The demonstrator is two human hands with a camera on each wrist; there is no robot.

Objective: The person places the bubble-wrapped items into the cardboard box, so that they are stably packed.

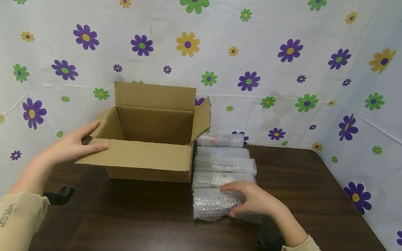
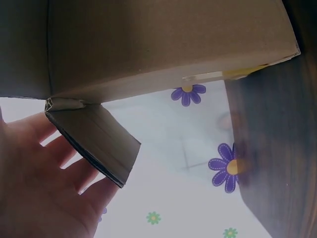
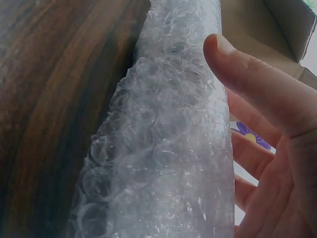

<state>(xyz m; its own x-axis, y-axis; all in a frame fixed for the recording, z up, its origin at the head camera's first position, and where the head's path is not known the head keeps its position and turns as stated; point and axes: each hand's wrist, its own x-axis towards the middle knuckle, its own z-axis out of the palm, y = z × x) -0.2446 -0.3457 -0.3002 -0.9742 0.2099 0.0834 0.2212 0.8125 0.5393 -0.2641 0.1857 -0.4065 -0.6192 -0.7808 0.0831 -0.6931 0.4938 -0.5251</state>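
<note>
An open cardboard box point(image 1: 150, 159) stands against the back wall with its flaps spread. My left hand point(image 1: 71, 143) touches its left side, thumb over the front flap and fingers behind the left flap point(image 2: 96, 141). Right of the box lie several bubble-wrapped bundles point(image 1: 224, 163) in a row running front to back. Over the nearest bundle point(image 1: 213, 204) is my right hand point(image 1: 258, 200), thumb and fingers spread around it. In the right wrist view the thumb is at the edge of the bubble wrap point(image 3: 168, 144), the fingers on its far side; contact is unclear.
The dark wooden table point(image 1: 155, 230) reaches to the right and front. Flower-printed sheeting point(image 1: 229, 31) hangs behind it and along the right side. The box's right flap point(image 1: 202, 119) leans out above the farthest bundles.
</note>
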